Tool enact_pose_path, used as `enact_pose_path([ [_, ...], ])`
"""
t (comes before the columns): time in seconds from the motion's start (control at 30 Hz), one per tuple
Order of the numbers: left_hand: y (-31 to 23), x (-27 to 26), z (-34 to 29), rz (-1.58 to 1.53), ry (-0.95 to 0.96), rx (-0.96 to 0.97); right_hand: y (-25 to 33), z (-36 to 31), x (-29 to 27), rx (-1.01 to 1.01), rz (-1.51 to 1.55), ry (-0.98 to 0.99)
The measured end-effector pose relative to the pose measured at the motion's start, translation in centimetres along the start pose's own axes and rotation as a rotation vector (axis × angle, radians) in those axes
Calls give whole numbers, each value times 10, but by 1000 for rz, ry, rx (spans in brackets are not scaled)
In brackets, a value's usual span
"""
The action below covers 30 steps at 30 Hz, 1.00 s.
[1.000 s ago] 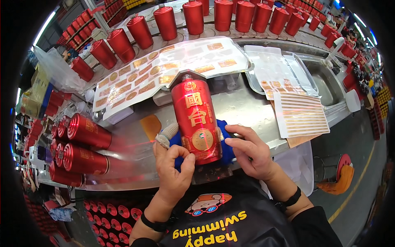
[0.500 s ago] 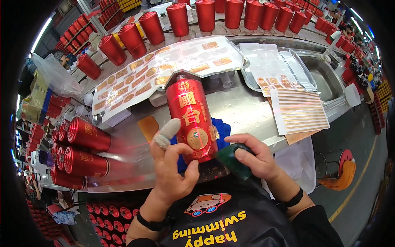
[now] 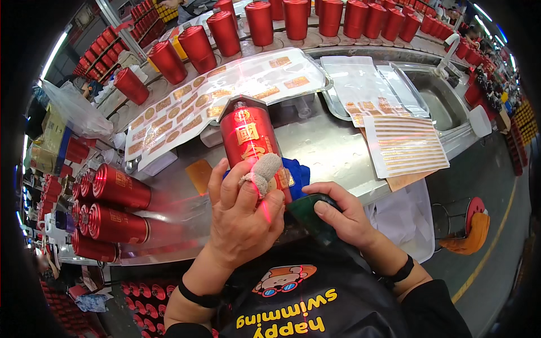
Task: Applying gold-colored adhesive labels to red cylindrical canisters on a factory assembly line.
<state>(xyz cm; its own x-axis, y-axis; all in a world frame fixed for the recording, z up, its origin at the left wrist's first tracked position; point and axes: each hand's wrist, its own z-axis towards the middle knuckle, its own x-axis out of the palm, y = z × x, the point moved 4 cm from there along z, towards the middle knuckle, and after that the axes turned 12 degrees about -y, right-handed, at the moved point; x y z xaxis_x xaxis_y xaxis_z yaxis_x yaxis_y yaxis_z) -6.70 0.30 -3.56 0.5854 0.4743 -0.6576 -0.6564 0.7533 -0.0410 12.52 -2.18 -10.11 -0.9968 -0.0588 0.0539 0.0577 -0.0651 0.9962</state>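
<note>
A red bottle [image 3: 242, 132] with gold characters lies tilted back on a cradle, its neck pointing away from me. My left hand [image 3: 242, 219] lies over the lower part of the bottle, fingers bent across its front and thumb near its right side. A pale knitted finger cover [image 3: 265, 169] sits on one finger. The round gold label low on the bottle is hidden under this hand. My right hand [image 3: 344, 219] grips a dark green scraper [image 3: 315, 217] close to the bottle's lower right edge. Blue cloth [image 3: 296, 177] shows beneath the bottle.
Gold label sheets [image 3: 197, 104] lie beyond the bottle; a striped gold sheet [image 3: 403, 146] lies to the right. Several red bottles [image 3: 118, 188] lie stacked at left. More red bottles [image 3: 259, 25] stand along the far conveyor. A sink [image 3: 437, 96] is at the far right.
My left hand has moved up and over the bottle's lower front, covering the round gold label. My right hand keeps the scraper in nearly the same place. The view has shifted slightly.
</note>
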Motion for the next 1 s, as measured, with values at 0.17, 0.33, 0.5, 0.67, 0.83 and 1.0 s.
enact_pose_path([
  [0.17, 3, 0, -1, -32, -38, -48, -1, -1, 0, 54, 6, 27],
  [0.33, 15, 3, -15, -235, -79, -287, -1, -1, 1, 24, -6, 40],
  [0.5, 14, 1, -23, -304, -79, -327, -4, 1, 3, 31, 57, -8],
  [0.67, 13, -2, -24, -250, -59, -234, 0, -3, 7, 44, 41, 55],
  [0.83, 13, 0, -24, -244, -73, -262, 3, -5, 16, -15, 42, 53],
  [1.0, 14, 3, -28, -264, -72, -265, -2, -9, 20, -5, 15, 47],
])
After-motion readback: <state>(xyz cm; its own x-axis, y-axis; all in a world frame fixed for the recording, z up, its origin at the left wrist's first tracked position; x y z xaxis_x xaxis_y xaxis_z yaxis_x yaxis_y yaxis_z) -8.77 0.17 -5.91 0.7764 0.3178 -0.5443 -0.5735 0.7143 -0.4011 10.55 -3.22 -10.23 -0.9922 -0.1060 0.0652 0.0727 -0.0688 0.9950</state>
